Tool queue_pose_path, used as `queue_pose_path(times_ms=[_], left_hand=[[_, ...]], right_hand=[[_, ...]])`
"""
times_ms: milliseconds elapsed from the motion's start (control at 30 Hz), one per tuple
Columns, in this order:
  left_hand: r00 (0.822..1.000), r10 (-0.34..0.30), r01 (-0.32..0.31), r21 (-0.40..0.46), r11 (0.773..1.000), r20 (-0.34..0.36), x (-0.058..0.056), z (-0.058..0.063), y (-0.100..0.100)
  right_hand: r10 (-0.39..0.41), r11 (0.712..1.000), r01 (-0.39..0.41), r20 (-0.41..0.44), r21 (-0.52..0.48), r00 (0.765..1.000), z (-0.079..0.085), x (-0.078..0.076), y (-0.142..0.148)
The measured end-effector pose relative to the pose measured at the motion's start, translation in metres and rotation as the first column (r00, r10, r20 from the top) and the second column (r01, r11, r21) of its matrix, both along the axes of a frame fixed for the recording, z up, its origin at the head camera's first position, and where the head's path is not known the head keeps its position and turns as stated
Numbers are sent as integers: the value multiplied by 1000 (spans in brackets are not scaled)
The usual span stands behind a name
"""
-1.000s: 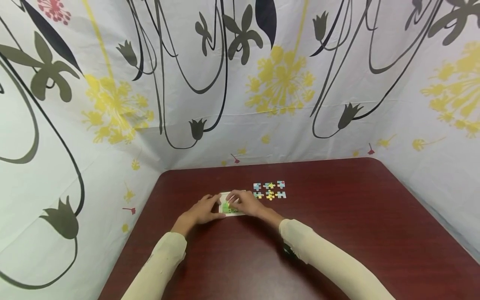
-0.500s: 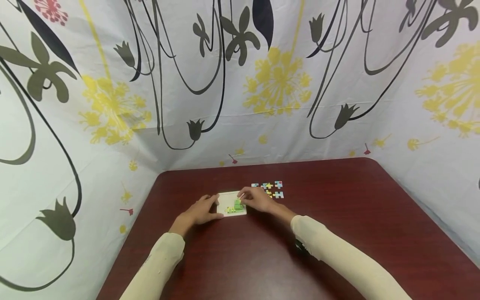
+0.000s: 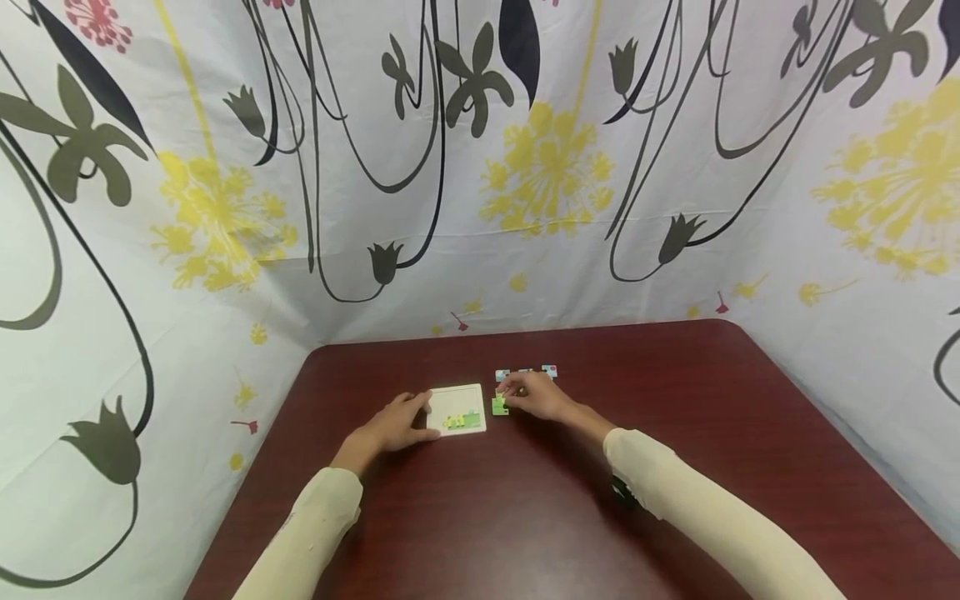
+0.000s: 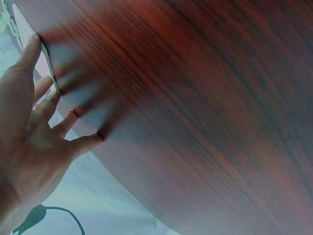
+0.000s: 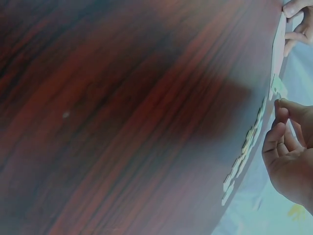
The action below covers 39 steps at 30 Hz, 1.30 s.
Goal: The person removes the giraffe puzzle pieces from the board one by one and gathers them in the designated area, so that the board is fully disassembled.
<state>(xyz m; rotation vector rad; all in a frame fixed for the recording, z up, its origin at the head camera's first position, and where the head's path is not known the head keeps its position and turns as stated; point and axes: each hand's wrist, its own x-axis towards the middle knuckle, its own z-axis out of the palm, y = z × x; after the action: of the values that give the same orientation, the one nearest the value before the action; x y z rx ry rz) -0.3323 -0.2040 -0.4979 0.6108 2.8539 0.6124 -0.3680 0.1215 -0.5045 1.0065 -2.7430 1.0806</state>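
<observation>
A white puzzle tray (image 3: 453, 400) lies on the table with a few green and yellow puzzle pieces (image 3: 461, 421) along its near edge. My left hand (image 3: 388, 425) rests at the tray's left side, thumb at the near corner and index finger at the far one. In the left wrist view its other fingers (image 4: 66, 125) are spread, tips at the tabletop. Just right of the tray my right hand (image 3: 542, 397) pinches a green and yellow puzzle piece (image 3: 500, 407) between thumb and fingertips. The right wrist view shows this piece (image 5: 278, 84) beside the tray's edge.
Loose blue puzzle pieces (image 3: 550, 371) lie behind my right hand, which partly covers the group. The dark red wooden table (image 3: 637, 375) ends at the back against a floral-patterned cloth (image 3: 337, 208). A dark band (image 3: 622, 492) shows under the right sleeve.
My right hand has moved right, from over the tray to the table beside it, carrying the green and yellow puzzle piece off the tray. My left hand stays at the tray's left side.
</observation>
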Motion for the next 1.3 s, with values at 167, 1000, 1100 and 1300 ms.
queue_pose_path(times_ms=[167, 1000, 1100, 1300], left_hand=[[1000, -3, 3, -6, 1000, 5, 0, -1, -2], [1000, -1, 1, -6, 1000, -6, 0, 3, -4], [1000, 4, -4, -5, 1000, -2, -1, 2, -3], [1000, 8, -8, -6, 1000, 0, -1, 1, 0]], right_hand=[[1, 1000, -1, -15, 20, 1000, -5, -1, 4], [-14, 997, 16, -22, 73, 1000, -4, -2, -7], [-2, 997, 3, -12, 71, 1000, -4, 0, -12], [17, 997, -18, 7, 78, 1000, -3, 3, -25]])
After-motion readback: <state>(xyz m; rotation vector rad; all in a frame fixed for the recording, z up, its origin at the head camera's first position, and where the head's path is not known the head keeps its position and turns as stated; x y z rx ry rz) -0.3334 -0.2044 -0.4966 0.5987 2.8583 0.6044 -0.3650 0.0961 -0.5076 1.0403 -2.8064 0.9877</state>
